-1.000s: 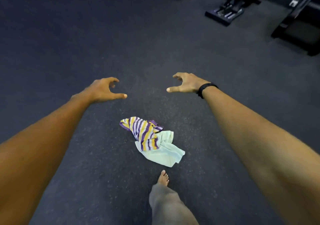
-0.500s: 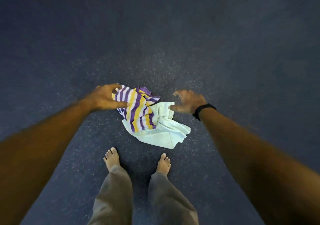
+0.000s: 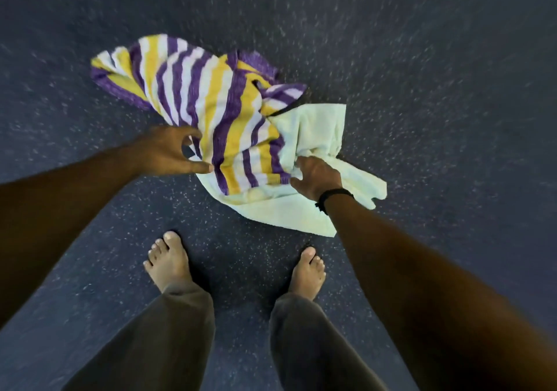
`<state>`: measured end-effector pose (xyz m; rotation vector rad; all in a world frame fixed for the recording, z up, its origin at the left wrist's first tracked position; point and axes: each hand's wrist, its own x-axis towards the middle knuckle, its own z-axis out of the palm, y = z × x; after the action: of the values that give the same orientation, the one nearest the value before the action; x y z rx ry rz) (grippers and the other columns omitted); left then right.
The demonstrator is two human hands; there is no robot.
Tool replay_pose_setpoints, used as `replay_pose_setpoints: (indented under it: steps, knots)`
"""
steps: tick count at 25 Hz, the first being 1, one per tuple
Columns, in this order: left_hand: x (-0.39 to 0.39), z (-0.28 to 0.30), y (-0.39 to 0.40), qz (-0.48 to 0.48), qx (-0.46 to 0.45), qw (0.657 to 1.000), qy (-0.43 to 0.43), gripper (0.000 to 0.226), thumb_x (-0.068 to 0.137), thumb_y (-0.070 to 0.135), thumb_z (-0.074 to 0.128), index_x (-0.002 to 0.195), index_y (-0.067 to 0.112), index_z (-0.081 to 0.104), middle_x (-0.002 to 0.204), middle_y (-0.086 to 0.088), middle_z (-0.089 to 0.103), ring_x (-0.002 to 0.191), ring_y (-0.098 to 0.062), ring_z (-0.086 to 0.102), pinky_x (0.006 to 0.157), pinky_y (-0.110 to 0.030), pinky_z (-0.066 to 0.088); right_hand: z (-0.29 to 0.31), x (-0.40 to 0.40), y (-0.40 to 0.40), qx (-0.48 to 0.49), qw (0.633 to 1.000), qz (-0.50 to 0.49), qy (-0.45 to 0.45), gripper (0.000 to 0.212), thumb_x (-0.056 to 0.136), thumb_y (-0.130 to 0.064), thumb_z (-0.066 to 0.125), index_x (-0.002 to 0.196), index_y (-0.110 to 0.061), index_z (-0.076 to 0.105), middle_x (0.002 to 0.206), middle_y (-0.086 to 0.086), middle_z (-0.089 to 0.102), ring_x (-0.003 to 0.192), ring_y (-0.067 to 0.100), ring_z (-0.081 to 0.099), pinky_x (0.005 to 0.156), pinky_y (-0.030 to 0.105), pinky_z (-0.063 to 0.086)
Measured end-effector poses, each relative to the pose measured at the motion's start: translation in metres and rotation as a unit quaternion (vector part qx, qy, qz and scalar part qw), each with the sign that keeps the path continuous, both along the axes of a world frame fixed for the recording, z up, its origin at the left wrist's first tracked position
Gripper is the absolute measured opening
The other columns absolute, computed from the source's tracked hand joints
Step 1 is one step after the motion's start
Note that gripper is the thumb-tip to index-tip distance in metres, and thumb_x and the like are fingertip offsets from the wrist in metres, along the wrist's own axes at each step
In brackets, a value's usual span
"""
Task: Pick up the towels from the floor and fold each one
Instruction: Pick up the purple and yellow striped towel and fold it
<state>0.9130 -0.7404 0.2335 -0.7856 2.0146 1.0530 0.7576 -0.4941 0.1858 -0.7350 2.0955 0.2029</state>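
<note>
While striped towel (image 3: 208,101) lies crumpled over pale green towel (image 3: 304,207) on dark speckled floor (image 3: 422,59), left hand (image 3: 168,152) curls at striped edge, grip unclear; right hand (image 3: 316,176) grips pale fabric; bare feet (image 3: 170,261) near.

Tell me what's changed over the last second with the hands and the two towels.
Both hands came down from mid-air to the pile. The left hand now reaches the near edge of the striped towel, fingers curled, grip unclear. The right hand closes on a bunch of the pale green towel. The person stepped up; both bare feet stand before the pile. The towels remain crumpled on the floor, striped overlapping green.
</note>
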Motion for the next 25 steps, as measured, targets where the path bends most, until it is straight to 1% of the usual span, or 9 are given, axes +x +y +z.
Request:
replay_pose_setpoints:
  steps: [2, 6, 8, 10, 12, 14, 17, 21, 25]
  knots:
    - [0.004, -0.020, 0.000, -0.002, 0.010, 1.000, 0.014, 0.105, 0.042, 0.081, 0.069, 0.128, 0.022, 0.055, 0.126, -0.001, 0.059, 0.114, -0.021, 0.057, 0.100, -0.039, 0.045, -0.035, 0.013, -0.004, 0.002, 1.000, -0.001, 0.004, 0.044, 0.091, -0.038, 0.054, 0.129, -0.016, 0.049, 0.131, 0.010, 0.052, 0.121, 0.032, 0.049, 0.093, 0.039, 0.043]
    - [0.005, -0.045, 0.005, 0.012, 0.009, 1.000, 0.019, 0.079, 0.067, 0.045, 0.083, 0.132, 0.011, 0.053, 0.131, -0.006, 0.058, 0.119, -0.020, 0.054, 0.093, -0.025, 0.040, -0.069, 0.032, -0.013, 0.012, 0.996, 0.036, 0.080, 0.047, 0.089, -0.048, 0.055, 0.122, -0.015, 0.053, 0.125, 0.011, 0.051, 0.114, 0.035, 0.051, 0.091, 0.040, 0.042]
    - [0.000, -0.041, 0.000, 0.013, 0.007, 1.000, 0.026, 0.077, 0.067, 0.044, 0.082, 0.132, 0.012, 0.053, 0.132, -0.007, 0.057, 0.118, -0.020, 0.055, 0.095, -0.027, 0.042, -0.065, 0.033, -0.018, -0.007, 0.996, 0.043, 0.078, 0.040, 0.093, -0.042, 0.052, 0.124, -0.016, 0.055, 0.123, 0.011, 0.054, 0.114, 0.034, 0.052, 0.090, 0.039, 0.043]
    - [-0.007, -0.020, -0.008, 0.012, 0.001, 0.999, 0.031, 0.078, 0.067, 0.047, 0.081, 0.132, 0.014, 0.053, 0.134, -0.007, 0.056, 0.120, -0.021, 0.054, 0.100, -0.032, 0.043, -0.042, 0.027, -0.027, -0.056, 0.997, 0.002, 0.053, 0.037, 0.097, -0.037, 0.048, 0.128, -0.017, 0.054, 0.121, 0.013, 0.058, 0.113, 0.034, 0.054, 0.084, 0.039, 0.045]
    - [-0.018, 0.012, -0.016, 0.004, -0.017, 0.999, 0.031, 0.080, 0.068, 0.048, 0.080, 0.135, 0.017, 0.050, 0.135, -0.006, 0.055, 0.121, -0.022, 0.052, 0.098, -0.029, 0.041, -0.006, 0.012, -0.039, -0.104, 0.993, -0.044, 0.041, 0.033, 0.099, -0.034, 0.045, 0.126, -0.019, 0.055, 0.116, 0.016, 0.061, 0.107, 0.037, 0.057, 0.078, 0.040, 0.045]
    - [-0.039, 0.063, -0.025, -0.009, -0.041, 0.998, 0.045, 0.082, 0.069, 0.051, 0.078, 0.138, 0.018, 0.047, 0.138, -0.005, 0.052, 0.123, -0.022, 0.051, 0.096, -0.026, 0.038, 0.047, -0.017, -0.057, -0.143, 0.987, -0.060, 0.047, 0.026, 0.098, -0.033, 0.046, 0.115, -0.019, 0.060, 0.109, 0.018, 0.062, 0.101, 0.040, 0.058, 0.074, 0.039, 0.044]
    - [-0.076, 0.172, -0.042, -0.015, -0.067, 0.995, 0.077, 0.082, 0.073, 0.052, 0.075, 0.141, 0.019, 0.042, 0.141, -0.005, 0.050, 0.127, -0.026, 0.049, 0.104, -0.031, 0.037, 0.159, -0.069, -0.087, -0.209, 0.974, -0.054, 0.067, 0.024, 0.096, -0.033, 0.048, 0.104, -0.016, 0.063, 0.103, 0.021, 0.065, 0.097, 0.042, 0.058, 0.071, 0.038, 0.041]
    - [-0.115, 0.330, -0.059, -0.025, -0.118, 0.982, 0.146, 0.093, 0.067, 0.064, 0.070, 0.143, 0.018, 0.041, 0.146, -0.005, 0.046, 0.131, -0.027, 0.046, 0.109, -0.038, 0.037, 0.344, -0.129, -0.116, -0.271, 0.958, 0.020, 0.089, 0.023, 0.096, -0.036, 0.045, 0.092, -0.020, 0.060, 0.092, 0.014, 0.065, 0.091, 0.037, 0.059, 0.068, 0.036, 0.040]
    - [-0.129, 0.509, -0.077, -0.040, -0.205, 0.958, 0.194, 0.094, 0.067, 0.068, 0.069, 0.145, 0.025, 0.036, 0.150, -0.002, 0.041, 0.135, -0.025, 0.041, 0.109, -0.043, 0.037, 0.553, -0.170, -0.133, -0.304, 0.940, 0.077, 0.135, 0.016, 0.094, -0.021, 0.048, 0.078, -0.024, 0.048, 0.084, 0.009, 0.061, 0.083, 0.036, 0.056, 0.064, 0.035, 0.039]
